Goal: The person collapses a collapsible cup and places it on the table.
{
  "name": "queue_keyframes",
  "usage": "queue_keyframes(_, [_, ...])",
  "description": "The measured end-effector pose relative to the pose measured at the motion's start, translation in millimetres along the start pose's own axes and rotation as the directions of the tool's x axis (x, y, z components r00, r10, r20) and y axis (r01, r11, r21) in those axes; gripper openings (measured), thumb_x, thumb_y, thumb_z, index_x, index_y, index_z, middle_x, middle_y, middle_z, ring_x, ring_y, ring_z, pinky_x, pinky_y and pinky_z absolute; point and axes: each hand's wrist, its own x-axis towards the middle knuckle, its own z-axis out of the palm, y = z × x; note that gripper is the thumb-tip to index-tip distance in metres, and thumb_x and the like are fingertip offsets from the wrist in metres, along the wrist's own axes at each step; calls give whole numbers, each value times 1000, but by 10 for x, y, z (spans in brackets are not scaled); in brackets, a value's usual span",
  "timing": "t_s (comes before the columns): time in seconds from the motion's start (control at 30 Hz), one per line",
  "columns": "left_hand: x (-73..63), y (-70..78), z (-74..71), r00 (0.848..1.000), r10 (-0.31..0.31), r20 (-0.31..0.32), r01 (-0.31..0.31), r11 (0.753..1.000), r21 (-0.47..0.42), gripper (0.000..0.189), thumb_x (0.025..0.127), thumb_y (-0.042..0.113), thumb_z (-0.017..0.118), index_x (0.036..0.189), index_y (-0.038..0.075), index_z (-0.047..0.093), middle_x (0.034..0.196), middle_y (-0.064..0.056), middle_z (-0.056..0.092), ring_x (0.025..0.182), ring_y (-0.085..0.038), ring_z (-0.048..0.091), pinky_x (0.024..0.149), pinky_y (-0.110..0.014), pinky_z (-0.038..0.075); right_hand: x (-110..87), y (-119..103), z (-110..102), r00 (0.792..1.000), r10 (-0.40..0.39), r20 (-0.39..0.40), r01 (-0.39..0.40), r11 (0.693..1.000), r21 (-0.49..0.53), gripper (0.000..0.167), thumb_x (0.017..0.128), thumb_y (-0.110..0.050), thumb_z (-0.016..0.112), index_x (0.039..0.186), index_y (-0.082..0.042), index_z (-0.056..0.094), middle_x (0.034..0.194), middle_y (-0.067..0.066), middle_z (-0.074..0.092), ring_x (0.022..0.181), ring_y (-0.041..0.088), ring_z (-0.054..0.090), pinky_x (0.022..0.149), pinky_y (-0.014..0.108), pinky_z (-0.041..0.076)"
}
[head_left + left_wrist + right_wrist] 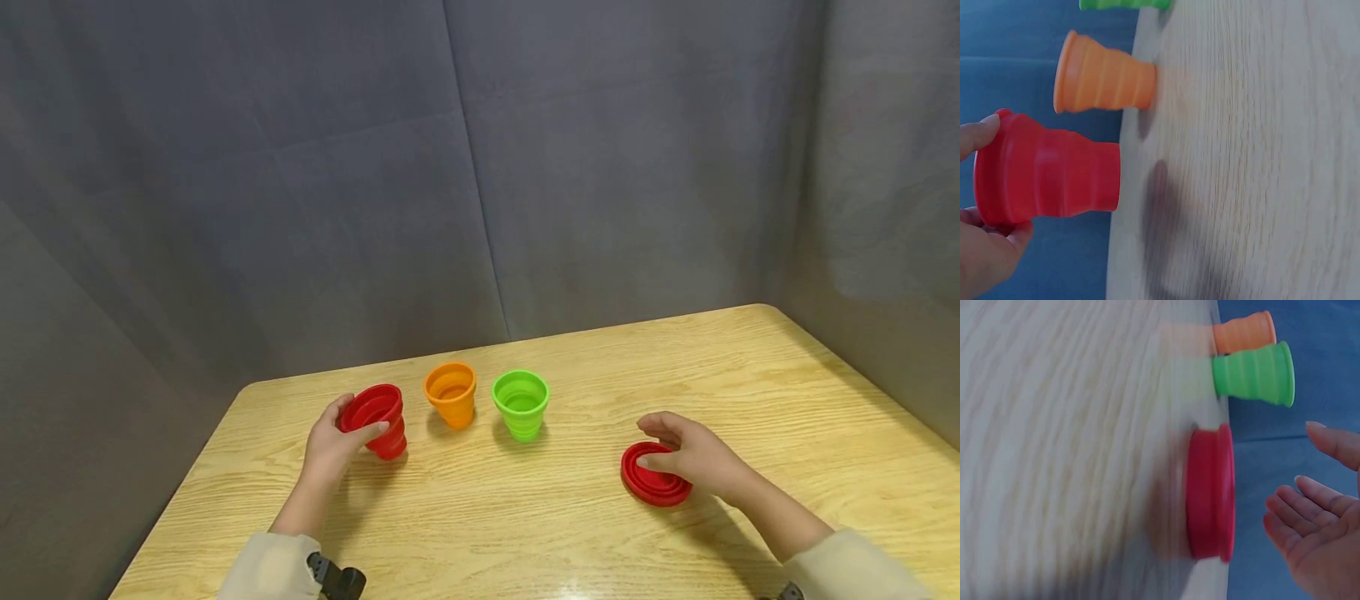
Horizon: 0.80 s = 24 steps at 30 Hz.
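Observation:
My left hand [330, 446] grips an extended red collapsible cup [1054, 172] by its rim, thumb on one side and fingers on the other. In the left wrist view the cup's base hangs a little above the table, its shadow lying apart from it. My right hand [701, 458] hovers over a second red collapsible cup [1210, 494], folded flat into a disc on the table. Its fingers are spread and relaxed, with a gap between them and the disc in the right wrist view.
An orange extended cup [452, 398] and a green one [521, 406] stand upright side by side on the wooden table [480, 525], mouths up, right of the held cup. Grey curtains [375, 208] hang behind the table's far edge and along its sides.

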Motion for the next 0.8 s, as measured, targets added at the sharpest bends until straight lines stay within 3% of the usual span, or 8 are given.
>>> queue_keyframes(0.1, [-172, 187, 12, 999, 18, 32, -17, 1000, -24, 82, 69, 26, 71, 133, 3, 25, 128, -18, 34, 113, -34, 33, 87, -45, 38, -5, -59, 42, 1000, -12, -1, 12, 999, 32, 54, 77, -17, 63, 117, 11, 40, 119, 28, 42, 113, 40, 36, 85, 40, 41])
queue_keyframes(0.3, [-360, 348, 65, 996, 39, 83, -32, 996, -85, 74, 71, 21, 70, 131, 6, 29, 128, -15, 36, 112, -31, 36, 87, -40, 39, -5, -143, 175, 999, -51, 3, 51, 991, 121, 53, 78, -19, 63, 119, 7, 39, 121, 24, 41, 114, 39, 35, 87, 39, 40])
queue_keyframes(0.57, [-513, 412, 224, 983, 115, 145, -85, 976, -203, 68, 69, 16, 72, 127, 8, 37, 123, -10, 43, 107, -27, 42, 83, -36, 43, 50, -229, 344, 990, -143, -18, 144, 983, 110, 46, 79, -14, 62, 117, 3, 43, 116, 17, 47, 111, 33, 42, 92, 37, 34])
queue_keyframes(0.8, [-610, 443, 399, 967, 154, 202, -89, 951, -296, 63, 68, 13, 72, 123, 10, 43, 116, -8, 49, 102, -24, 47, 80, -33, 45, 64, -329, 429, 983, -184, 1, 182, 975, 129, 48, 79, -15, 62, 119, 4, 41, 118, 18, 46, 111, 32, 42, 92, 33, 34])
